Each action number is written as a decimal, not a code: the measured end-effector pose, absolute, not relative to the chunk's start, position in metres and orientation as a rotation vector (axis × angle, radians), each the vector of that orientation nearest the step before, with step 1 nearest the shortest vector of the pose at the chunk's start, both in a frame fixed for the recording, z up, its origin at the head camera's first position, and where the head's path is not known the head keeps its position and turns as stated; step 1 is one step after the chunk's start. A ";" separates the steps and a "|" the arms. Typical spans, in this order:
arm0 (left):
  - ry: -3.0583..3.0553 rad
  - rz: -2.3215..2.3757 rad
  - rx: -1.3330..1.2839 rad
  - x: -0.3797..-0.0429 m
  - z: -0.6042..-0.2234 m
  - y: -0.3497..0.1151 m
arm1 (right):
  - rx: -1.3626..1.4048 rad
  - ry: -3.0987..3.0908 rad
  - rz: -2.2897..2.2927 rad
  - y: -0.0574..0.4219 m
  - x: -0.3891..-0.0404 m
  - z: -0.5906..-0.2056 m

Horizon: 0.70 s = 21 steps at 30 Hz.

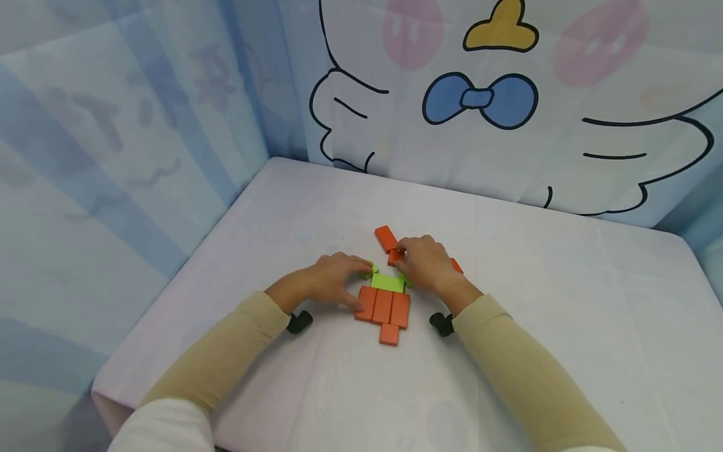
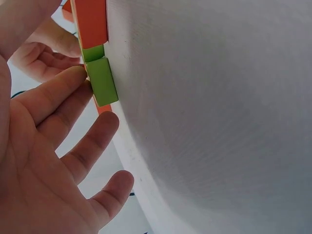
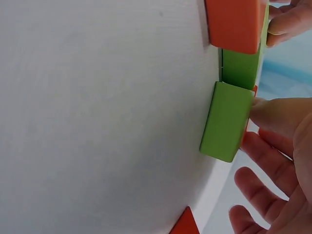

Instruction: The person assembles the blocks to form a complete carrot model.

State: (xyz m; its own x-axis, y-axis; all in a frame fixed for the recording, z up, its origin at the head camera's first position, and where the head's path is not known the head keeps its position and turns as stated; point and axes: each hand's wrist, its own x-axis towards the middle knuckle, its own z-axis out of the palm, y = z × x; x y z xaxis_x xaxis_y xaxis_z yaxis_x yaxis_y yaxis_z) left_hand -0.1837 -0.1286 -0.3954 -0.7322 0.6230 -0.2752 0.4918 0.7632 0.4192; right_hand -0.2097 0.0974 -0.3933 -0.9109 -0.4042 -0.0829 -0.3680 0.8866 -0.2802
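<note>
My left hand (image 1: 333, 276) has its fingertips against a green block (image 2: 102, 80) at the left of the arrangement, fingers mostly extended. Its thumb reaches the leftmost of three orange blocks (image 1: 383, 306) laid side by side. With thumb and index finger my right hand (image 1: 426, 263) pinches a small orange block (image 1: 395, 258) above a wide green block (image 1: 387, 282). Another green block (image 3: 226, 122) slants beside the right thumb. A longer orange block (image 1: 386, 238) lies just beyond the pinched one. Below the row of three sits a small orange block (image 1: 389, 334).
An orange piece (image 1: 457, 266), partly hidden behind the right hand, lies on the white-covered table (image 1: 565, 301). A cloth backdrop (image 1: 480, 157) with cartoon prints rises behind the table, and a blue-and-white one (image 1: 113, 157) hangs at left.
</note>
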 end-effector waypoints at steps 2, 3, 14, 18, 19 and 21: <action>2.561 0.446 0.854 -0.183 -0.396 -0.129 | -0.609 2.921 -0.381 0.097 -0.210 -0.394; 2.563 0.442 0.857 -0.183 -0.396 -0.129 | -0.617 2.926 -0.378 0.097 -0.210 -0.394; 2.569 0.436 0.860 -0.184 -0.393 -0.128 | -0.833 2.866 -0.663 0.107 -0.162 -0.375; 2.573 0.434 0.863 -0.184 -0.394 -0.129 | -1.063 2.840 -0.636 0.103 -0.133 -0.377; 2.572 0.434 0.863 -0.184 -0.394 -0.129 | -1.103 2.837 -0.626 0.102 -0.128 -0.378; 2.570 0.431 0.860 -0.183 -0.394 -0.128 | -1.160 2.827 -0.614 0.099 -0.119 -0.383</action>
State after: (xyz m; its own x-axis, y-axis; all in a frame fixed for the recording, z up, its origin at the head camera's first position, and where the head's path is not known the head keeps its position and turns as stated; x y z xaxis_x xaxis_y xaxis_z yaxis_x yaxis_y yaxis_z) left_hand -0.1833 -0.1279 -0.3940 -0.7333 0.6248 -0.2680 0.5032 0.7639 0.4041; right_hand -0.1189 0.0995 -0.3826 -0.7230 -0.6796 0.1242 -0.6700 0.6457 -0.3663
